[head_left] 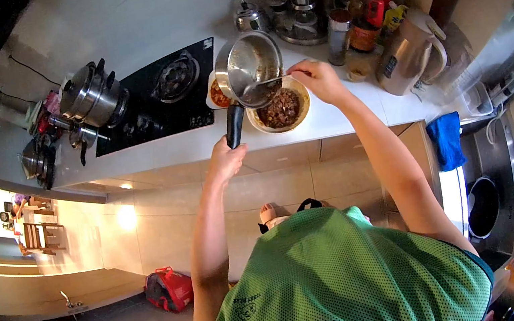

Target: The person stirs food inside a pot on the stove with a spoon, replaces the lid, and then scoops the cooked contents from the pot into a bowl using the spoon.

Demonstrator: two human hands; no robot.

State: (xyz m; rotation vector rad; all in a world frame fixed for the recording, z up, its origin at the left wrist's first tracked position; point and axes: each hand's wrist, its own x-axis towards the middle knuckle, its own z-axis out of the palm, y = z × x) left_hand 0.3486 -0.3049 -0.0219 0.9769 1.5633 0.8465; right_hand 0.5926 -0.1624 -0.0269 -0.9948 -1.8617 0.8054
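My left hand is wrapped round the black handle of a steel saucepan, which is tilted so that its inside faces me. Brown residue clings to the pan's inner wall. In my right hand is a metal spoon, its handle pinched in the fingers and its head inside the pan. Beneath the pan's lower rim stands a pale bowl holding dark brown chopped food. A dish of reddish food sits left of the pan, partly hidden by it.
Left lies a black gas hob, with a large steel pot at its far end. Behind the pan are a kettle and several jars. Bottles and a large jug stand right. A sink lies farther right.
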